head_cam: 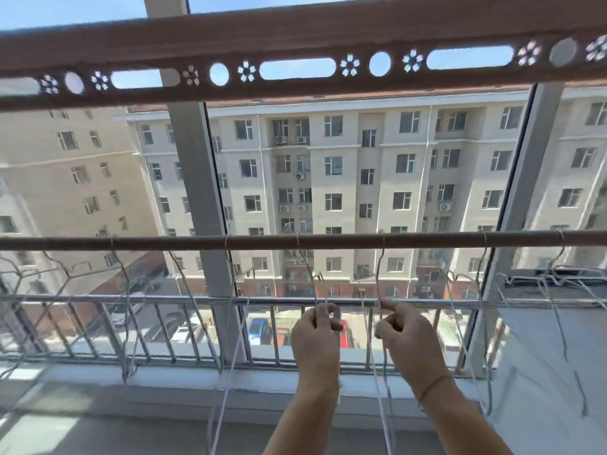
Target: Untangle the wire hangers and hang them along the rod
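Brown rod (427, 240) spans the window. Wire hangers (378, 274) hook along it, spaced apart, their lower parts cut off below. Both forearms are raised. Left hand (317, 336) is curled round one hanger's wire; right hand (407, 336) pinches the neighbouring hanger's wire. Far-left hangers overlap, outlines indistinct.

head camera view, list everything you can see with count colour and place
thin pale wire hangers: about six hooks, whitish grey, hooked along the rod, bodies dangling below
round brown rod: one, brown, across mid-frame
perforated brown rail with flower cutouts: one, brown, across the top
grey metal railing: one, grey, below the rod
beige apartment blocks: several, beige, beyond the window
thin wrist band: one, brownish, right wrist
hands: two, bare; left hand and right hand each grip hanger wire below the rod
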Motion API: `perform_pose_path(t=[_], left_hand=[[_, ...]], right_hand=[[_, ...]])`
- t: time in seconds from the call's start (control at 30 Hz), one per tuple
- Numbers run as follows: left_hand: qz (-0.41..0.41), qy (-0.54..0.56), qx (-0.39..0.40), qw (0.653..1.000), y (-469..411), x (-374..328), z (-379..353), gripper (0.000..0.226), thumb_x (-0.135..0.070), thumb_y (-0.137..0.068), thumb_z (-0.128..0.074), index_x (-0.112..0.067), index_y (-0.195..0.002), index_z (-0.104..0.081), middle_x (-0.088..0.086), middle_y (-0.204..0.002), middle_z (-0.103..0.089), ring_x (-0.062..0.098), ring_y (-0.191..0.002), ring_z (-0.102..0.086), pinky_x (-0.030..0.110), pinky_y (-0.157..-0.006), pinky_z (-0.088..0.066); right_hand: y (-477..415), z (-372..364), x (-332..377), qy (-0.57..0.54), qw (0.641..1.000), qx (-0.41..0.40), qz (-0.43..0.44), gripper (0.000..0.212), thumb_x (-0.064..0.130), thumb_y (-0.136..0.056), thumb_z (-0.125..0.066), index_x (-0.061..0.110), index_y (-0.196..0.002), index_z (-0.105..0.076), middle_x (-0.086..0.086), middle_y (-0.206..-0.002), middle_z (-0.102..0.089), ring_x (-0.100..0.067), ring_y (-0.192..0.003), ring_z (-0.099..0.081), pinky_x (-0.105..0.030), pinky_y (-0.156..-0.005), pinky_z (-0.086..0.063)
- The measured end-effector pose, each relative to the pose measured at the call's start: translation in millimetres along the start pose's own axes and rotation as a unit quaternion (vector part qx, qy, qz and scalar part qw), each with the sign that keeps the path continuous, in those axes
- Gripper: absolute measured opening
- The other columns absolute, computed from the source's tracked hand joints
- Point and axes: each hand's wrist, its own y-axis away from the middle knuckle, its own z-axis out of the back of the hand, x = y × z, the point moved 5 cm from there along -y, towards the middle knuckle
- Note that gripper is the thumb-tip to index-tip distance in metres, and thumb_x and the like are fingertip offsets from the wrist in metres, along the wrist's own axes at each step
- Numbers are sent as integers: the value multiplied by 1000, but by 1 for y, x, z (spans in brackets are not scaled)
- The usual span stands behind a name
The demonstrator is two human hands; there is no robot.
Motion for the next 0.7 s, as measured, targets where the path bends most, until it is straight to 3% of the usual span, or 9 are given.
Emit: perform_pose_path(t=[0.1,0.27,0.53,0.63,0.7], left_hand=[[1,9,-42,999,-7,1,10,30,-25,-100,-39,-15,-90,-66,1,-66,-58,14,-60,-47,30,-61,-39],[6,12,-60,998,-22,0,23,31,-24,-100,-37,-18,-86,-64,0,-64,-57,14,-54,-41,29,-55,-33],[21,27,-35,999,-36,0,24,34,-20,-100,-36,-16,-82,-65,2,-63,-55,13,-54,-43,27,-56,-35],[26,29,-24,999,-38,0,21,33,-19,-100,-36,-11,-88,-65,1,-62,-54,13,-53,-42,28,-56,-35],[28,31,-25,999,-39,1,20,32,-19,-100,-37,-10,-89,-66,2,-61,-55,13,-52,-42,28,-56,-36]], right_hand=[[-3,-7,6,4,1000,17,17,33,3,-85,-54,12,-116,-60,-7,-61,-48,-13,-51,-39,-15,-43,-36],[-7,-22,20,-8,998,54,43,28,4,-83,-56,19,-105,-64,-5,-63,-55,-4,-47,-42,-12,-46,-38],[-11,-29,19,-16,998,39,35,27,5,-83,-56,23,-100,-65,-4,-65,-58,-14,-60,-52,-16,-56,-42],[-12,-22,15,-14,999,21,31,25,4,-83,-57,23,-97,-65,-11,-64,-58,-22,-61,-54,-20,-57,-43],[-14,-17,14,-13,999,9,32,24,4,-83,-57,21,-99,-65,-8,-63,-58,-21,-61,-55,-15,-57,-43]])
